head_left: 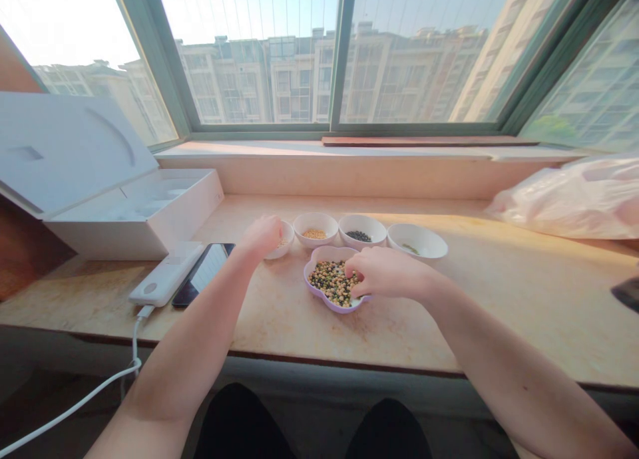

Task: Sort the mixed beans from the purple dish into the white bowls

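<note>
Four small bowls (417,241) stand in a row behind the plate (344,308) of mixed beans (329,283), within easy reach on the bench (499,299); apart, the right hand (384,273) is in the beans, the left hand (262,237) at the first bowl.

Lobed white dish (324,251) w/ purple rim sits flat on the stone sill (279,329), heaped w/ mixed beans (330,281): green, yellow, black, all jumbled. Behind it, a row of white bowls, nearly touching. Far L, small bowl (287,239), partly hidden, holds a few pale beans. Next, round bowl (315,222) w/ yellow beans (314,233), then round bowl (363,223) w/ black beans (358,236). Far R, wider bowl (418,239), only a few green beans (410,248).
</note>
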`<state>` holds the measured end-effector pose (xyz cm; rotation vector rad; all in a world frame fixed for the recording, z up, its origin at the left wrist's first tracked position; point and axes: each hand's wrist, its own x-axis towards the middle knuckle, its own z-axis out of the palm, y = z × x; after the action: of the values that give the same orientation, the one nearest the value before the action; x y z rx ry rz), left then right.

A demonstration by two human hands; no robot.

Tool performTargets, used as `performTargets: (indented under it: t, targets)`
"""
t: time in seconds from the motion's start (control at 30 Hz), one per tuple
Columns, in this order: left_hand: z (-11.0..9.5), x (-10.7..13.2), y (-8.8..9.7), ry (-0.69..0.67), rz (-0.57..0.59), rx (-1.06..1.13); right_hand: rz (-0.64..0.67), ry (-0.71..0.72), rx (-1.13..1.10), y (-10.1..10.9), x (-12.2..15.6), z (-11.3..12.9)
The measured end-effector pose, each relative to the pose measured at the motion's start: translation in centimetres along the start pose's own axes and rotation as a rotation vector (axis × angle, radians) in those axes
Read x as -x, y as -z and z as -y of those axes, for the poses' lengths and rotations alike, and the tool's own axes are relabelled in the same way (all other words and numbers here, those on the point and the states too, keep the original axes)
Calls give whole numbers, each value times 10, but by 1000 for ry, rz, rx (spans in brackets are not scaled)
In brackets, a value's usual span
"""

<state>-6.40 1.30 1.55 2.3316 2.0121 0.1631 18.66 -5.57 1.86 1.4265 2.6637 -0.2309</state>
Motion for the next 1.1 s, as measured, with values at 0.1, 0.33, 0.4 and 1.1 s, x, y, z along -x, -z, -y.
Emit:
performTargets:
  t: [0.1, 0.33, 0.4, 1.1]
  targets:
    - [0, -1, -2, -10, 30, -24, 37, 69, -87, 4, -3, 1]
    - [-1, -4, -3, 19, 4, -49, 25, 119, -278, 2, -9, -5]
    - [-2, -5, -4, -6, -39, -40, -1, 111, -310, 0, -10, -9]
    - [-36, 17, -15, -501, 87, 128, -96, 130, -443, -3, -14, -22]
